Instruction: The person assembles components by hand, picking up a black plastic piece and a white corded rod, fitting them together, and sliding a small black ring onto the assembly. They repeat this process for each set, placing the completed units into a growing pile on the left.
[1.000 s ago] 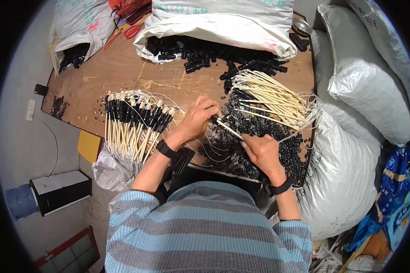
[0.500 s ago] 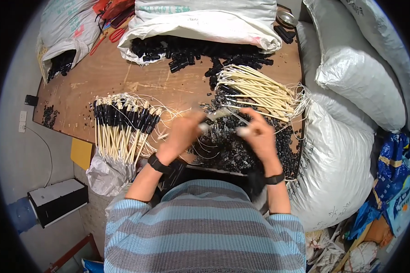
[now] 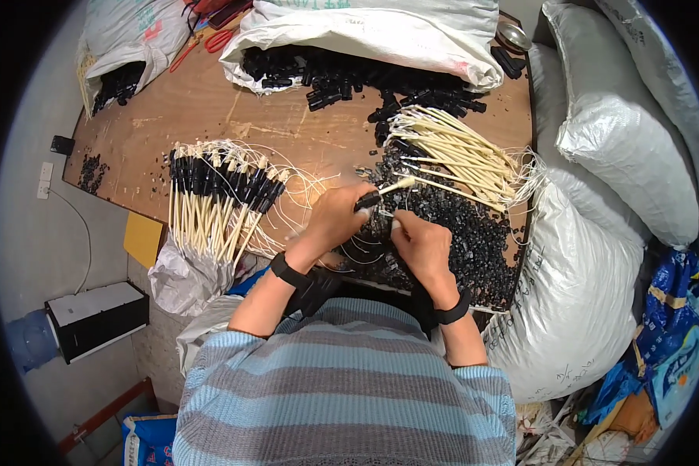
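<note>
Over the heap of small black plastic pieces (image 3: 458, 241), my left hand (image 3: 335, 216) grips a black plastic fitting (image 3: 367, 201). A cream tip (image 3: 401, 184) sticks out beyond it toward the right; whether the two are joined cannot be told. My right hand (image 3: 425, 245) is closed in a pinch just right of the fitting, with something small and pale at its fingertips. To the left lies a row of cream sticks with black fittings (image 3: 224, 182) on their far ends and thin white cords. Bare cream sticks (image 3: 454, 159) are piled beyond my right hand.
A white woven sack (image 3: 365, 35) spills black fittings at the far side of the wooden table (image 3: 233, 109). Another sack (image 3: 128, 46) and red-handled scissors (image 3: 219, 40) are far left. Full white sacks (image 3: 575, 287) crowd the right edge. A metal bowl (image 3: 512, 36) stands far right.
My hands have drawn closer together, and the right fingers have moved down into a pinch beside the left hand's fitting. The whole view has shifted slightly; the piles look the same.
</note>
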A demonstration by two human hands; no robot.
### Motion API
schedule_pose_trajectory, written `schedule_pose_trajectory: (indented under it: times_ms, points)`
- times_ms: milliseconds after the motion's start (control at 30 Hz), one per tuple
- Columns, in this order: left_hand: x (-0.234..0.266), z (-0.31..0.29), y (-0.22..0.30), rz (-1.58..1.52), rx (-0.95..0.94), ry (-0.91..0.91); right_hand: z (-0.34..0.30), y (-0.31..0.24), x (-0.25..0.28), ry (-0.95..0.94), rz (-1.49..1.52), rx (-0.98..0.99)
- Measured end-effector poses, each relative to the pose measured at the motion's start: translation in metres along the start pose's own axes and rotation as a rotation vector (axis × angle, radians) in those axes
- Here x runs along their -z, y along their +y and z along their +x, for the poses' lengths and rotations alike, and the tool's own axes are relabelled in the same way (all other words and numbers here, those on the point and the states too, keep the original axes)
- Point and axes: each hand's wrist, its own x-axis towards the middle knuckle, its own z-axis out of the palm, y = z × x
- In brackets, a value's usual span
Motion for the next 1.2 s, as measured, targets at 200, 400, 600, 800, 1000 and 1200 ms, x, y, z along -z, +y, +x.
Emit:
schedule_pose_trajectory:
  times_ms: [200,400,600,800,1000,1200]
  points:
    - [0.006,-0.001,0.002,0.180,-0.120,-0.036,0.007,0.000,0.003,0.067,-0.082,0.024]
    - [-0.003,-0.002,0.003,0.185,-0.202,-0.037,0.007,0.001,-0.002,0.008,0.021,0.014]
    - [0.000,0.001,0.012,0.103,-0.236,-0.108,0.005,0.003,-0.007,-0.019,0.203,0.024]
    - [0.008,0.005,0.010,-0.144,-0.279,-0.072,0.004,0.002,-0.005,-0.093,0.125,-0.011]
    - [0.007,-0.002,0.002,-0.241,-0.395,0.102,0.001,-0.002,-0.010,-0.007,0.274,0.027]
    - [-0.001,0.008,-0.024,-0.152,-0.324,0.028,-0.005,0.002,-0.009,-0.082,0.251,-0.132]
